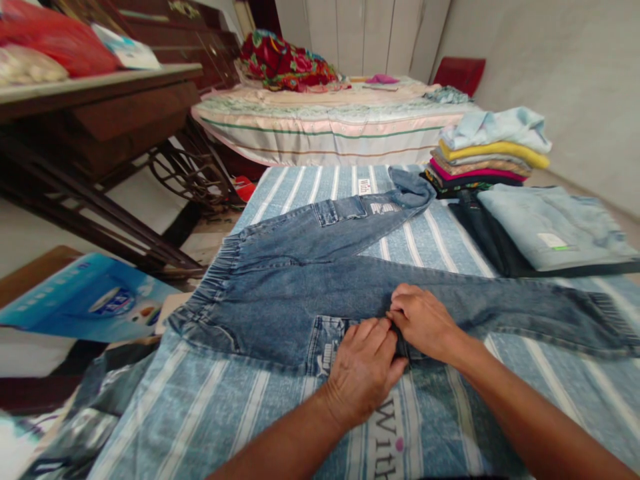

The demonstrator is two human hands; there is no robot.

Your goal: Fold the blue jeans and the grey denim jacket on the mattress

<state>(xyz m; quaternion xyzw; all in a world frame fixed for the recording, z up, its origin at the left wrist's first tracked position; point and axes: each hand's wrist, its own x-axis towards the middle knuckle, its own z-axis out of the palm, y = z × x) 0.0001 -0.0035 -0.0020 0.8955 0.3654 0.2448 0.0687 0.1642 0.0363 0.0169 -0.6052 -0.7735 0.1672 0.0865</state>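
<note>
Blue denim cargo jeans [280,293] lie spread on a striped blue-and-white cloth [240,407], elastic waistband to the left and legs to the right. My left hand [367,367] is curled over the cargo pocket [325,340] on the near leg, its fingers closed on the denim. Touching its fingertips, my right hand [425,323] pinches the denim at the pocket's right edge. Both hands hide much of this pocket. The far leg bears a similar pocket [340,210], and its end is bunched up.
A stack of folded clothes [485,167] and folded light jeans [555,227] on dark trousers sit at the right. Beyond the cloth stands a bed [325,127] with a red floral blanket [285,60]. A treadle table [100,93] and a blue box [95,297] are at the left.
</note>
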